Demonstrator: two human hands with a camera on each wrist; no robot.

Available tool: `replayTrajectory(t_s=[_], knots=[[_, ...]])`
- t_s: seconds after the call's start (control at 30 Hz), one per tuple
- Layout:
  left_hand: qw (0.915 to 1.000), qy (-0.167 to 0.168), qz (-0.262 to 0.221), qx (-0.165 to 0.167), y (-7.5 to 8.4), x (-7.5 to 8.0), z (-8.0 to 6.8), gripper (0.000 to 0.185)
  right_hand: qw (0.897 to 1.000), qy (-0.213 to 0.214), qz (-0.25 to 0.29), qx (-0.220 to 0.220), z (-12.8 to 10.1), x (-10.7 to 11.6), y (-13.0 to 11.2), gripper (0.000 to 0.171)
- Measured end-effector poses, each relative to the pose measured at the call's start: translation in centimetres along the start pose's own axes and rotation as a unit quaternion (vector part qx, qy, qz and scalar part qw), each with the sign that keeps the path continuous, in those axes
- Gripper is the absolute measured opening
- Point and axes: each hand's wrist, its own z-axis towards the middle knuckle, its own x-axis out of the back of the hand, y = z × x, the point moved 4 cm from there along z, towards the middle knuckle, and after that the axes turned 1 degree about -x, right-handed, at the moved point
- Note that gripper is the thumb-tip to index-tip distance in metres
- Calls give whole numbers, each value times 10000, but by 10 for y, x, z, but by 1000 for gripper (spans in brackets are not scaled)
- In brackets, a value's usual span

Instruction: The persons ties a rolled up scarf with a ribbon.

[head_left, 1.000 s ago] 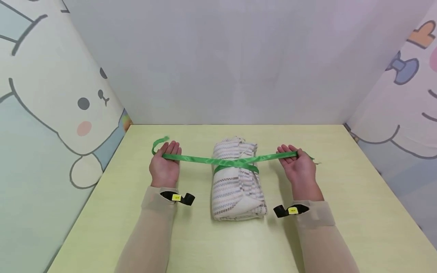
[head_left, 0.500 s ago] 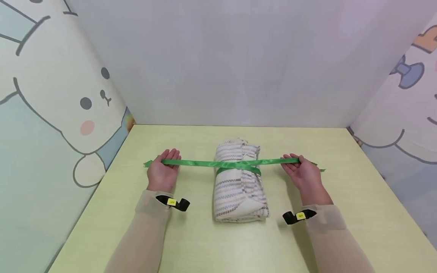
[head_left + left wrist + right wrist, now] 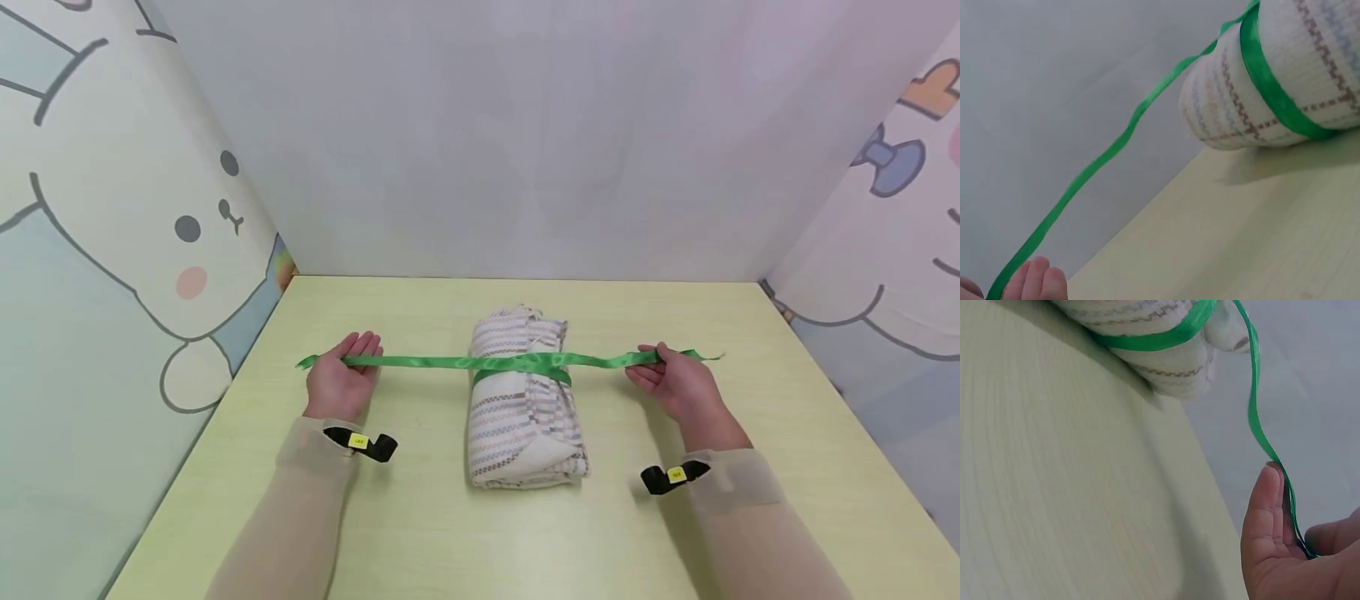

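Observation:
A folded cloth (image 3: 517, 425) with rows of brown and grey dashes lies in the middle of the table. Round its upper half goes a green ribbon (image 3: 525, 363), its two ends crossed on top and drawn out to both sides. On the left, my left hand (image 3: 342, 379), palm up, pinches one ribbon end between thumb and fingers. My right hand (image 3: 678, 383) pinches the other end on the right, its short tail sticking out beyond the hand. In the right wrist view the ribbon (image 3: 1255, 394) runs slightly slack from the cloth (image 3: 1179, 369) to the fingers (image 3: 1264, 506).
The pale yellow table (image 3: 480, 542) reaches back to a plain grey wall (image 3: 480, 150). Cartoon-printed panels stand at the left (image 3: 112, 250) and right (image 3: 877, 250). A small black wrist camera (image 3: 382, 447) juts inward from the left sleeve, another camera (image 3: 656, 479) from the right.
Both hands have moved apart and slightly nearer the body, drawing the ribbon ends outward. The crossing on top of the cloth has closed up flatter. The cloth stays in place.

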Motion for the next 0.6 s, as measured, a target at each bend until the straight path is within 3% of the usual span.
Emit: replayTrajectory(t_s=[0.17, 0.33, 0.5, 0.6], knots=[[9995, 110, -42, 280, 11, 7, 6, 48, 9959, -193, -886, -56, 3, 2, 1, 41], [9991, 128, 214, 344, 23, 12, 9, 50, 9833, 15, -1818, -6, 9, 7, 4, 46], [9954, 283, 912, -79, 34, 17, 9, 51, 9550, 345, -2946, 56, 11, 13, 6, 46], [9861, 450, 1507, -540, 41, 17, 7, 53, 9375, 453, -3448, 113, 8, 16, 5, 48]])
